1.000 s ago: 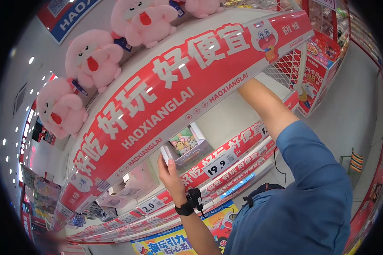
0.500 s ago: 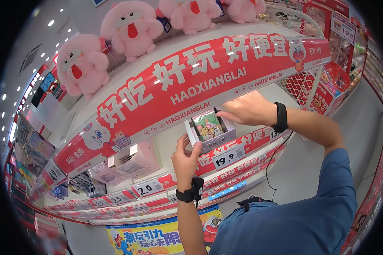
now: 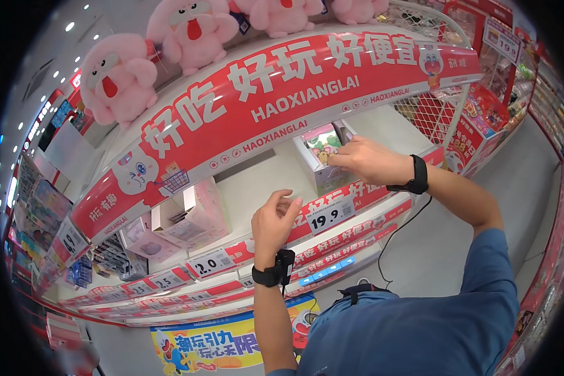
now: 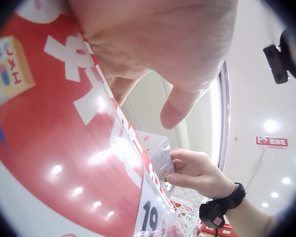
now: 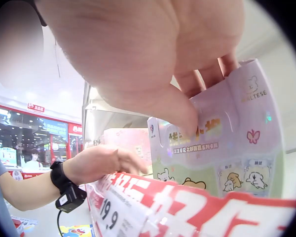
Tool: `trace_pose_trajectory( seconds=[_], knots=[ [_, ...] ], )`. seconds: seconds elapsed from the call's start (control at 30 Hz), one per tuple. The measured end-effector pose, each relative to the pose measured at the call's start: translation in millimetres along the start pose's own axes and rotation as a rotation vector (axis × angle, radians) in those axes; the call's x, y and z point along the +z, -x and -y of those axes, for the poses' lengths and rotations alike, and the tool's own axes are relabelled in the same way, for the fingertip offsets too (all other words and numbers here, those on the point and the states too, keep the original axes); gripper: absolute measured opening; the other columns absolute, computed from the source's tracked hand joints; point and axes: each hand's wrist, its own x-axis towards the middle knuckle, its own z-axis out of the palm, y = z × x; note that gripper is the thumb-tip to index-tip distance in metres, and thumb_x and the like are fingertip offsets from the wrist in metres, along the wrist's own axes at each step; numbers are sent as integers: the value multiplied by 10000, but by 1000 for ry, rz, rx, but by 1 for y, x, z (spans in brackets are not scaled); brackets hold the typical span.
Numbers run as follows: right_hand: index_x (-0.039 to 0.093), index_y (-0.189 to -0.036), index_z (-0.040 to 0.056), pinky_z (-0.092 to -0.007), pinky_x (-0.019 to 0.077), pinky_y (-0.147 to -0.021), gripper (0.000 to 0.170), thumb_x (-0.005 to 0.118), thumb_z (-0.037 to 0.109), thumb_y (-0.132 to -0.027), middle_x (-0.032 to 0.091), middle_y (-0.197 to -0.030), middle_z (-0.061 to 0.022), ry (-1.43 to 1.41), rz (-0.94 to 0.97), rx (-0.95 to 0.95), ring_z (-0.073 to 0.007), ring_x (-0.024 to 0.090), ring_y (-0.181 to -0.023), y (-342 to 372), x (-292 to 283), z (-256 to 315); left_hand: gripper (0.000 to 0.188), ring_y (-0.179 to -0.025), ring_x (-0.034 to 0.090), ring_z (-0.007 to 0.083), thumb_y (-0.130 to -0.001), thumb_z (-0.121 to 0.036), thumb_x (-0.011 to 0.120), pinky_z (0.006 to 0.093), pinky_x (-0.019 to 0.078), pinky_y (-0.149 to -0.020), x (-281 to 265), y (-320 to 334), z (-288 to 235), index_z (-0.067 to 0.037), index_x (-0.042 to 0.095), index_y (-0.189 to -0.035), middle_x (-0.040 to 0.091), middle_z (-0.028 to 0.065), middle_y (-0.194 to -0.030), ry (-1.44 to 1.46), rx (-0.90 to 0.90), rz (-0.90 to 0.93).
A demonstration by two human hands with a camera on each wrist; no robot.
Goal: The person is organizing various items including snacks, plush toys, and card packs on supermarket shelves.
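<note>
A lilac cardboard display box [image 3: 329, 180] with cartoon dogs stands on the white shelf, a colourful packet [image 3: 321, 141] showing inside. My right hand [image 3: 375, 161] pinches its front wall. In the right wrist view the thumb presses the lilac front of the box [image 5: 246, 133], and the other fingers go over the rim, their tips hidden inside. Left of the box, my left hand [image 3: 272, 220] holds nothing, fingers loosely bent, close to the shelf's red label strip. The left wrist view has that hand [image 4: 163, 44] large at the top, apart from the box [image 4: 159, 150].
A red curved sign [image 3: 282, 81] overhangs the shelf, with pink plush toys [image 3: 120, 81] above it. Farther left on the shelf stand pink open boxes [image 3: 194, 219]. A 19.9 price card [image 3: 331, 216] is on the front strip. White wire mesh [image 3: 432, 116] closes the right end.
The box has moved back and right onto the shelf. My left hand has let go of it and moved off. My right hand came out from under the sign and took its front wall.
</note>
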Motion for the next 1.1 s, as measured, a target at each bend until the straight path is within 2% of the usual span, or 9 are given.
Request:
trace_pose_trajectory(
  seconds=[0.1, 0.2, 0.4, 0.7, 0.8, 0.9, 1.1],
  knots=[
    [583, -1114, 62, -374, 427, -825, 341, 600, -7, -781, 659, -892, -125, -16, -25, 61, -278, 627, -861, 10, -1, -17, 332, -676, 649, 200, -796, -380, 688, 300, 475, -619, -5, 1, -8, -55, 695, -866, 692, 80, -759, -151, -42, 133],
    [617, -1110, 70, -375, 432, -845, 309, 605, 16, -806, 671, -926, -129, -7, 12, 158, -288, 624, -866, 22, -4, -36, 301, -639, 627, 212, -775, -369, 707, 317, 455, -592, -3, 1, 3, -67, 703, -782, 676, 79, -732, -203, 57, 137],
    [643, -1078, 55, -390, 441, -853, 261, 605, 46, -820, 669, -950, -157, -27, -30, 265, -318, 605, -878, 49, -13, -54, 273, -646, 618, 216, -786, -343, 704, 316, 448, -598, -3, 2, 0, -70, 697, -779, 661, 79, -725, -199, 62, 137],
    [625, -1105, 39, -385, 401, -921, 259, 589, 41, -849, 650, -982, -131, -97, -72, 279, -292, 584, -954, 76, -13, -53, 273, -654, 614, 209, -786, -328, 722, 312, 451, -610, -2, 0, 4, -56, 693, -794, 663, 85, -739, -170, 7, 157],
    [626, -1128, 51, -384, 395, -931, 271, 581, 53, -860, 654, -1001, -120, -75, -132, 240, -281, 580, -964, 84, -7, -59, 254, -631, 602, 162, -782, -289, 732, 278, 441, -593, -2, -1, 2, -40, 692, -800, 650, 79, -701, -151, -19, 163],
    [613, -1178, 72, -386, 377, -956, 305, 578, 75, -876, 642, -1059, -105, -74, -115, 239, -272, 556, -1005, 89, -5, -62, 246, -597, 565, 100, -796, -246, 728, 242, 423, -571, -2, -2, 4, -5, 678, -812, 646, 57, -674, -98, -30, 172],
    [594, -1219, 94, -377, 363, -957, 332, 561, 71, -889, 637, -1043, -90, -22, -227, 177, -256, 547, -980, 97, 11, -69, 224, -601, 534, 75, -827, -189, 710, 222, 410, -567, -1, -3, -1, 30, 659, -831, 632, 39, -669, -23, -74, 205]
  ],
)
